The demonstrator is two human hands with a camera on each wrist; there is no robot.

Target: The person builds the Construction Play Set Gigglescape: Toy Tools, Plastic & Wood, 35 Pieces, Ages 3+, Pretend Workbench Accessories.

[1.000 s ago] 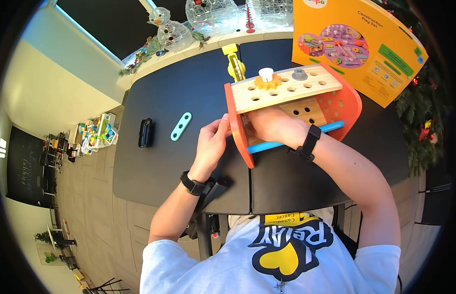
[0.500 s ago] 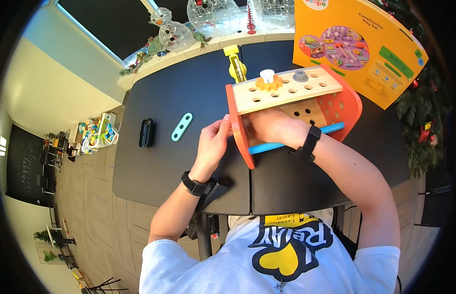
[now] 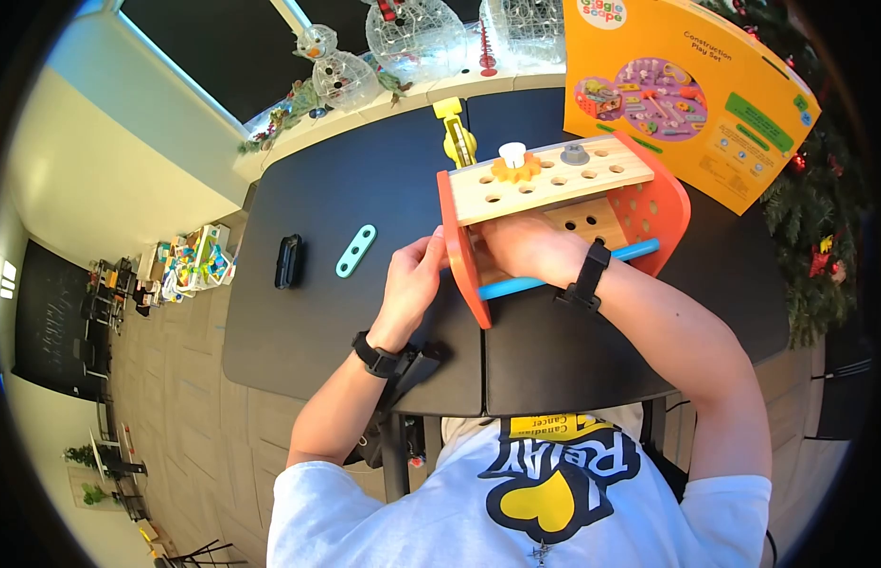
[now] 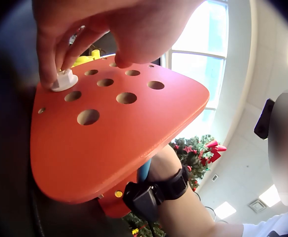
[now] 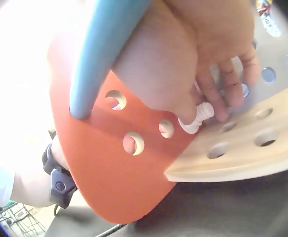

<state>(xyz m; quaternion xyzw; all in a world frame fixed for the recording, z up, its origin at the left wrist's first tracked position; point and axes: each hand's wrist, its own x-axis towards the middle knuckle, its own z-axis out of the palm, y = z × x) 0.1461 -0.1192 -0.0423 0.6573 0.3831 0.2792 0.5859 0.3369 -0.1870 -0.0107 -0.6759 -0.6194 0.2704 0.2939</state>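
Note:
A toy toolbox with a wooden top [image 3: 563, 172], red side panels [image 4: 129, 143] and a blue bar handle [image 3: 573, 268] stands before me on the table. From outside the near-left panel, my left hand [image 3: 412, 279] pinches a white hexagonal piece [image 4: 65, 80] set against a hole. My right hand [image 3: 530, 248] reaches inside under the top, over the bar. There its thumb and fingers hold a white threaded bolt [image 5: 203, 113] by that same panel, with the thumb partly hidden. On the top sit an orange gear [image 3: 516, 168] with a white bolt and a grey bolt [image 3: 575, 154].
A yellow toy tool [image 3: 455, 137] stands behind the toolbox's left end. A turquoise strip with holes [image 3: 356, 251] and a black case [image 3: 288, 261] lie on the left of the table. The yellow play set box [image 3: 734, 104] stands at the back right.
Both hands keep their places at the red side panel. The head view has shifted slightly, so the things on the table appear a little lower.

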